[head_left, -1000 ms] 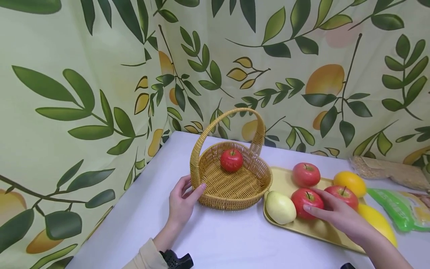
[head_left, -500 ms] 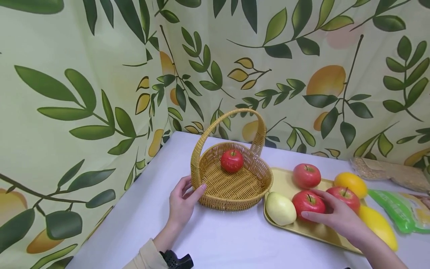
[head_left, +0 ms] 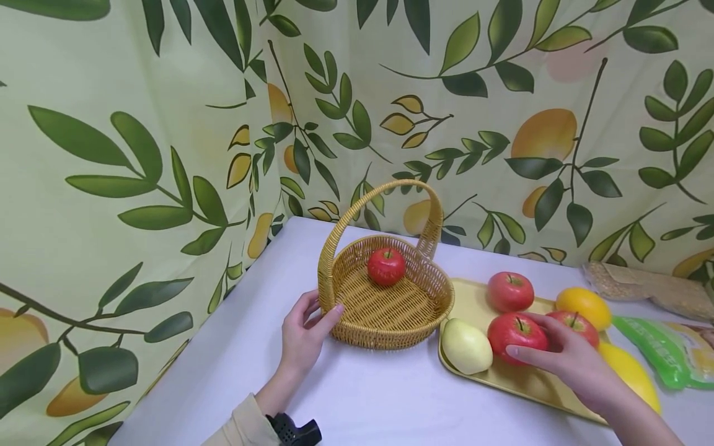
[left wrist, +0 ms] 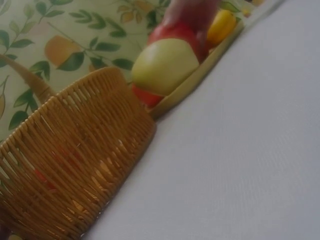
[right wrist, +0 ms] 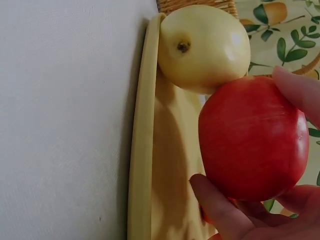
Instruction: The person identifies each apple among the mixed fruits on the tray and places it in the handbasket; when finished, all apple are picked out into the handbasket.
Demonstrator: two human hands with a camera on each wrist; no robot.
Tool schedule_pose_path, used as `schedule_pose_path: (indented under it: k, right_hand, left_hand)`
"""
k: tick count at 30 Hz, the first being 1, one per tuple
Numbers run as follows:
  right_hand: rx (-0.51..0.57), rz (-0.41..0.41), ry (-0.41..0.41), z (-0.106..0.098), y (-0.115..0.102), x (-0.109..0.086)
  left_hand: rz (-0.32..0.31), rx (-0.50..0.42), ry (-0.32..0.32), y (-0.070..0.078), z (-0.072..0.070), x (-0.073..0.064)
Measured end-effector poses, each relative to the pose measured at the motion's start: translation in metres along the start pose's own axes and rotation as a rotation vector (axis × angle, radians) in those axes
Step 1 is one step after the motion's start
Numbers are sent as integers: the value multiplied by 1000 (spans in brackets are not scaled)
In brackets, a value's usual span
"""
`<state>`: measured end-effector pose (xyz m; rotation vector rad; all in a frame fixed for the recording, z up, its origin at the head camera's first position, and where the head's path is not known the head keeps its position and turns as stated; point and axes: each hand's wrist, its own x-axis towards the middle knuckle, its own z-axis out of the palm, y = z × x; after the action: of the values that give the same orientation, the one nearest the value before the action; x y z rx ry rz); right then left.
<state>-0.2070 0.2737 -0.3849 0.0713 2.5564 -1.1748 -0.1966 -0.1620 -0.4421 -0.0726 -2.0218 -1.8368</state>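
Observation:
My left hand (head_left: 304, 334) holds the left side of a wicker basket (head_left: 385, 337), its thumb at the rim near the foot of the tall handle. One red apple (head_left: 386, 267) lies inside the basket, toward the back. With thumb and fingers on opposite sides, my right hand (head_left: 574, 359) grips another red apple (head_left: 515, 337) over the yellow tray (head_left: 535, 393). Close beside that apple, a pale yellow-green pear (head_left: 466, 345) sits at the tray's left end. From the right wrist, the gripped apple (right wrist: 255, 140) overlaps the pear (right wrist: 205, 47), and the tray's rim runs alongside.
Two more red apples, one at the back (head_left: 510, 291) and one behind my right hand (head_left: 577, 325), share the tray with an orange (head_left: 583, 308) and a yellow mango-like fruit (head_left: 630, 378). Farther right lie a green packet (head_left: 658, 353) and a bag of grains (head_left: 641, 285). Leaf-patterned cloth hangs behind.
The apple in my right hand has shifted slightly right, away from the pear, and looks a little larger and nearer. My left hand and the basket have stayed put.

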Motion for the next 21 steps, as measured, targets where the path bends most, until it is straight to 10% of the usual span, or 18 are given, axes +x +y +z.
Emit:
schedule_pose_path:
  k: [21]
  right_hand:
    - [196,-112,33,-3,-14,0]
  left_hand:
    - [17,-11,14,1,0,0]
